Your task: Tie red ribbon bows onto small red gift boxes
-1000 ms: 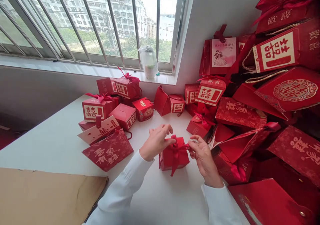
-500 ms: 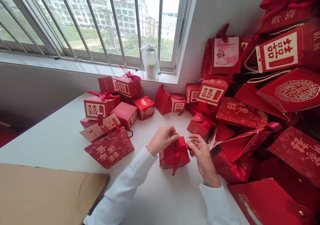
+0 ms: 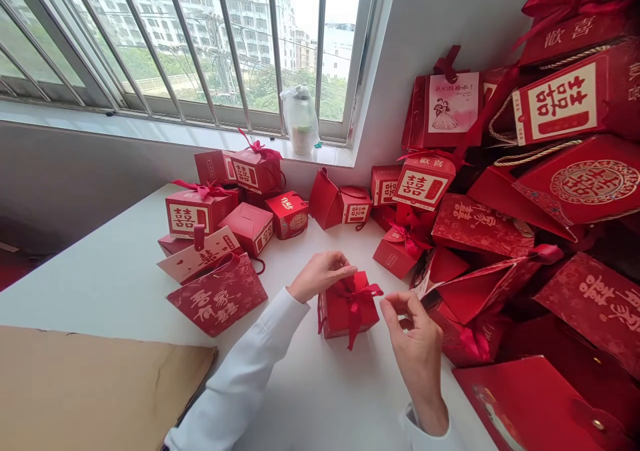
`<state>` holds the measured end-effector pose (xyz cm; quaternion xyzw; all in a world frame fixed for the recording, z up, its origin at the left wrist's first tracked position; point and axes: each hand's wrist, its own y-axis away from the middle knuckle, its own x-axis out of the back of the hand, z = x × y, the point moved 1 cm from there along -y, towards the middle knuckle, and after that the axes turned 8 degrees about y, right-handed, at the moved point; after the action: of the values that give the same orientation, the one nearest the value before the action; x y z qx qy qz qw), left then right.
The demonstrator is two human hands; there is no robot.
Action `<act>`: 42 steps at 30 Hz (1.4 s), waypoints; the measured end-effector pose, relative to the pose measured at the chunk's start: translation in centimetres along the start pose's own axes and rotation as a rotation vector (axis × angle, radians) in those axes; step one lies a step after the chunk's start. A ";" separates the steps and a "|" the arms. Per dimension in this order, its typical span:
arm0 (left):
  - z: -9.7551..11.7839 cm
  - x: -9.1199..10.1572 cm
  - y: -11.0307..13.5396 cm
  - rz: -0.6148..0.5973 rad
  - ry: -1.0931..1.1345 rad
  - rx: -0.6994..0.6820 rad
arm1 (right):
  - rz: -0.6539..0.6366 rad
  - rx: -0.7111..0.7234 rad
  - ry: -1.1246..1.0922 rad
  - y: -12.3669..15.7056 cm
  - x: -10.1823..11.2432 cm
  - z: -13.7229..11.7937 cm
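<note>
A small red gift box [image 3: 333, 317] stands on the white table, with a red ribbon [image 3: 356, 297] tied in a bow on its top and a tail hanging down the front. My left hand [image 3: 323, 274] is at the box's upper left edge, thumb and fingers closed on the ribbon there; the fingertips are partly hidden. Just right of the bow is my right hand [image 3: 415, 334], apart from the ribbon, its fingers loosely curled with nothing visible in them.
Several red boxes and bags stand on the left, among them a dark red bag [image 3: 220, 297]. A big pile of red gift bags [image 3: 485, 224] fills the right side. Brown cardboard [image 3: 100, 391] lies front left. A plastic-wrapped cup [image 3: 301, 121] stands on the windowsill [image 3: 225, 137].
My right hand has let go of the bow's right loop and moved right and down. The left hand stays at the box, which has hardly moved.
</note>
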<state>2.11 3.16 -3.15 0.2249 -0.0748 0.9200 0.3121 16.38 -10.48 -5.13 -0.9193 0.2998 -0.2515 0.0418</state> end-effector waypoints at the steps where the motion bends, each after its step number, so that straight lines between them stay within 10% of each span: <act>1: 0.0 0.0 0.0 -0.003 -0.010 -0.008 | -0.044 0.020 0.050 0.8 0.2 -0.1; 26: 0.1 -0.7 -0.1 0.097 -0.074 -0.036 | -0.620 -0.186 -0.312 2.2 -2.0 3.6; 42: 1.3 1.5 0.8 -0.306 -0.153 -0.186 | -0.677 -0.173 -0.297 2.0 -1.7 3.7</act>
<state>1.04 3.01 -1.26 0.2731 -0.1478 0.8311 0.4614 15.97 -11.39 -9.52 -0.9929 -0.0103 -0.0889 -0.0784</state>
